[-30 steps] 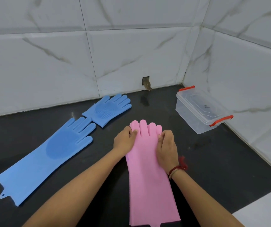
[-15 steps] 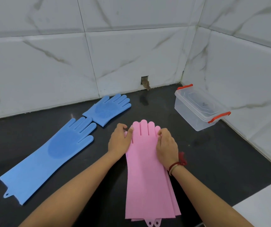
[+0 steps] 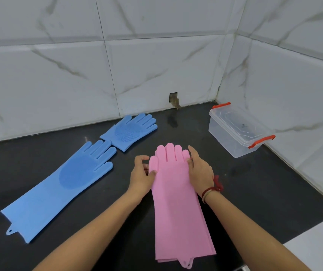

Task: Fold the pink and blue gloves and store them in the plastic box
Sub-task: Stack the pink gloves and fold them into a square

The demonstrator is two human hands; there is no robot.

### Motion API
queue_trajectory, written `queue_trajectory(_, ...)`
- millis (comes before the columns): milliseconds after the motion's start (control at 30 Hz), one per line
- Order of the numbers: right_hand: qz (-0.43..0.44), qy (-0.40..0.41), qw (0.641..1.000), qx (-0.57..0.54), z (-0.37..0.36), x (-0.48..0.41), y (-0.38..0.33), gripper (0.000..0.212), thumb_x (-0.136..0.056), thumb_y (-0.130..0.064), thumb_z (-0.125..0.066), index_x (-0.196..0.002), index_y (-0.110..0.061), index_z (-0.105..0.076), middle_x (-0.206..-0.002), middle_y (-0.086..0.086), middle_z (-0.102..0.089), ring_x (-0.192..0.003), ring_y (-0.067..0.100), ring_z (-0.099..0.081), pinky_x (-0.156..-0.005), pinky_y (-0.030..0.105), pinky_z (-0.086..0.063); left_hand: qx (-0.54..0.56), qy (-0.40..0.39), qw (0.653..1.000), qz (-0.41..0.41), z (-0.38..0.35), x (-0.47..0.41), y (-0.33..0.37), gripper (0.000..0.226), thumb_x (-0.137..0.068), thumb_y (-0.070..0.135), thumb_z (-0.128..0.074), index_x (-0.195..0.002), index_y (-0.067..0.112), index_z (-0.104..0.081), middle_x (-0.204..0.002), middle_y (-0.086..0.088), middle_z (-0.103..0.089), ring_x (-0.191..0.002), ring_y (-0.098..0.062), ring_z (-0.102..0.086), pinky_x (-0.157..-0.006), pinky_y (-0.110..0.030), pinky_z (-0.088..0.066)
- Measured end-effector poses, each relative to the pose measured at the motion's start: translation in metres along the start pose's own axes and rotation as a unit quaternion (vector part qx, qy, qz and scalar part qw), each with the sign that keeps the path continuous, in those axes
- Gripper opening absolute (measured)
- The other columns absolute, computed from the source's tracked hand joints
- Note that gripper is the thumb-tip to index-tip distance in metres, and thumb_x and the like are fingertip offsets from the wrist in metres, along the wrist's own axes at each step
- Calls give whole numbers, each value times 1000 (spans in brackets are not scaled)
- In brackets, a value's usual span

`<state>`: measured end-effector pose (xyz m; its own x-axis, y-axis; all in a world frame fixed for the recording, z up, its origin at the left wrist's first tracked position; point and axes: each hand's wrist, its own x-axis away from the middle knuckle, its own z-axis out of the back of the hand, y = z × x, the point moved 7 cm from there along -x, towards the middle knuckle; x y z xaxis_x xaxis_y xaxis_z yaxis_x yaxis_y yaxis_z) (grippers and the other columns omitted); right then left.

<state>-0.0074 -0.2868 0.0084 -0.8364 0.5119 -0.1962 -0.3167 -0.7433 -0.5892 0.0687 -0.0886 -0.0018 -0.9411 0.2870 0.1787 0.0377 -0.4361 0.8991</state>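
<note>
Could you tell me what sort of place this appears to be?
Probably a home kitchen or utility corner: a black stone counter against marble-look wall tiles, with rubber washing-up gloves laid out.

We are finding no text, label, brand or number that we can read anywhere in this view. We are seeing only a small dark mark on the lid of the plastic box [image 3: 238, 128], and it is too small and blurred for us to make out.
</note>
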Motion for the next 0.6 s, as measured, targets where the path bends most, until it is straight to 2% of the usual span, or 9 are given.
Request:
queue_trajectory(67, 5, -11, 1000, 17, -1, 0, -2, 47, -99, -34, -30, -146, -28, -22, -100, 2, -67, -88, 22, -65, -84, 39, -53, 2, 13, 1000, -4, 1, 14, -1, 58, -83, 9, -68, -129, 22, -34, -101, 5, -52, -96, -13, -56, -69, -18, -43)
queue_trajectory(167, -18, -2, 1000, -26, 4, 2, -7, 49, -97, -38, -37, -144, -26, -25, -125, 2, -60, -104, 23, -61, -92, 40, -46, -11, 16, 1000, 22, 8, 39, -8, 71, -81, 20, -73, -137, 21, -30, -113, -2, -53, -93, -13, -57, -75, -26, -47)
queue_trajectory(200, -37, 13, 998, -56, 10, 4, -7, 50, -95, -40, -42, -141, -25, -28, -125, 3, -59, -102, 21, -60, -93, 41, -45, -22, 12, 999, 28, 12, 48, -11, 67, -81, 25, -73, -135, 21, -33, -112, -1, -55, -91, -12, -59, -74, -27, -49)
queue_trajectory(267, -82, 34, 989, -115, 22, 16, -2, 51, -90, -46, -50, -133, -24, -35, -107, 4, -60, -87, 17, -58, -88, 44, -50, -48, -20, 998, 37, 15, 65, -17, 42, -82, 31, -71, -116, 22, -48, -99, 2, -63, -82, -11, -63, -72, -31, -55)
queue_trajectory(333, -131, -11, 979, -158, 30, 35, 7, 51, -83, -51, -58, -124, -24, -41, -88, 4, -62, -77, 19, -62, -76, 45, -55, -54, -58, 995, 54, 15, 82, -25, 19, -84, 31, -70, -96, 23, -59, -80, 3, -69, -67, -10, -67, -67, -30, -59)
queue_trajectory(400, -170, -98, 968, -157, 30, 61, 14, 45, -78, -48, -67, -111, -23, -48, -78, 2, -63, -67, 18, -66, -64, 38, -58, -38, -83, 993, 74, 13, 96, -33, 9, -85, 30, -69, -84, 22, -64, -72, 0, -71, -57, -7, -66, -59, -24, -57)
queue_trajectory(467, -164, -155, 969, -105, 30, 83, 14, 36, -76, -40, -73, -100, -23, -53, -75, -2, -63, -67, 11, -63, -57, 24, -50, -18, -84, 993, 84, 12, 104, -37, 15, -85, 30, -69, -78, 18, -67, -70, -1, -71, -51, -6, -64, -53, -20, -53)
queue_trajectory(533, -149, -168, 970, -96, 31, 95, 10, 34, -77, -30, -74, -99, -29, -49, -76, -5, -63, -70, 4, -60, -54, 14, -40, -13, -77, 993, 89, 11, 108, -36, 18, -86, 30, -68, -76, 15, -67, -68, -2, -71, -49, -6, -62, -50, -18, -50)
queue_trajectory(600, -142, -166, 970, -108, 32, 100, 6, 39, -79, -23, -72, -103, -32, -43, -78, -4, -64, -72, 3, -59, -55, 12, -37, -11, -91, 991, 96, 7, 109, -32, 19, -88, 27, -65, -76, 13, -67, -68, -3, -71, -49, -7, -62, -51, -19, -50)
